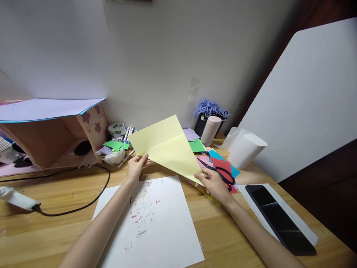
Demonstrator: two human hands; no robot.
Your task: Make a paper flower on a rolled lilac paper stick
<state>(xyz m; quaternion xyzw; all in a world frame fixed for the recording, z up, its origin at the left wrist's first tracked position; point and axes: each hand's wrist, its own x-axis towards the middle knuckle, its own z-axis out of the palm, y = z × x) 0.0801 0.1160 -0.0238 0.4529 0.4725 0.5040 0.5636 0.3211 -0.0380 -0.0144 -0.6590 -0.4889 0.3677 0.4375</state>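
Note:
A sheet of pale yellow paper (pixel 164 149) with a crease across it is held up over the table between my two hands. My left hand (pixel 137 167) pinches its lower left edge, thumb on top. At the lower right corner, my right hand (pixel 212 182) is closed on the paper in the same way. Just behind the right hand lie black-handled scissors (pixel 223 173) on a pile of coloured paper, with a red sheet (pixel 223 165) among it. Below the yellow paper, a white sheet (pixel 167 223) with coloured marker smudges lies flat on the wooden table.
At left stands an open box (pixel 67 137) with a lilac top, near a black cable (pixel 107 178). A tub of paper scraps (pixel 114 158) and markers sit behind my left hand. At right are a white paper roll (pixel 245 150), a pink cylinder (pixel 211 131) and a black phone-like slab (pixel 279 216).

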